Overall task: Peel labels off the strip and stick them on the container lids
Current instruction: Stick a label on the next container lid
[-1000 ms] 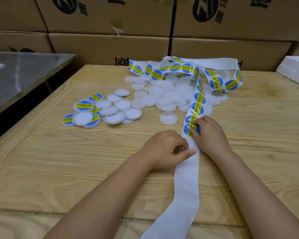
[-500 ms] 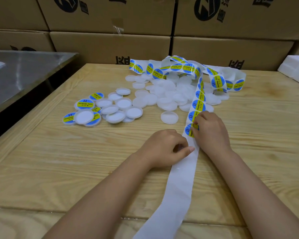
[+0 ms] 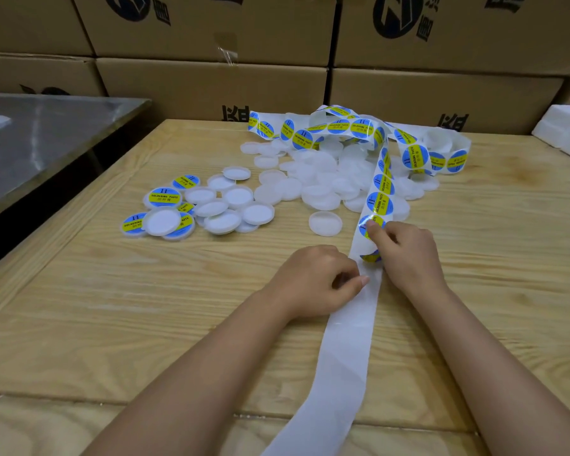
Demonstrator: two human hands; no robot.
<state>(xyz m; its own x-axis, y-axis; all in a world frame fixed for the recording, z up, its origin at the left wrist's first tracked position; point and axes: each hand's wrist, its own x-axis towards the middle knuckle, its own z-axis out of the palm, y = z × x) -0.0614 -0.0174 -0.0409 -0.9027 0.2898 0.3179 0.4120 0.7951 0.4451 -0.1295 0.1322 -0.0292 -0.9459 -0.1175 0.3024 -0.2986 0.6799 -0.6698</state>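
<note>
The left hand (image 3: 316, 278) sat near the middle of the worktop (image 3: 112, 307). Its curled fingers and thumb pinched the bare white strip (image 3: 349, 350), which ran from the near edge toward the far edge. Just beyond it, the right hand (image 3: 405, 255) had its fingers closed on a blue-and-yellow label (image 3: 371, 257) that was partly lifted off the strip. A heap of plain lids (image 3: 316, 189) lay toward the far edge, and the labelled lids (image 3: 164, 198) lay nearer the left edge.
</note>
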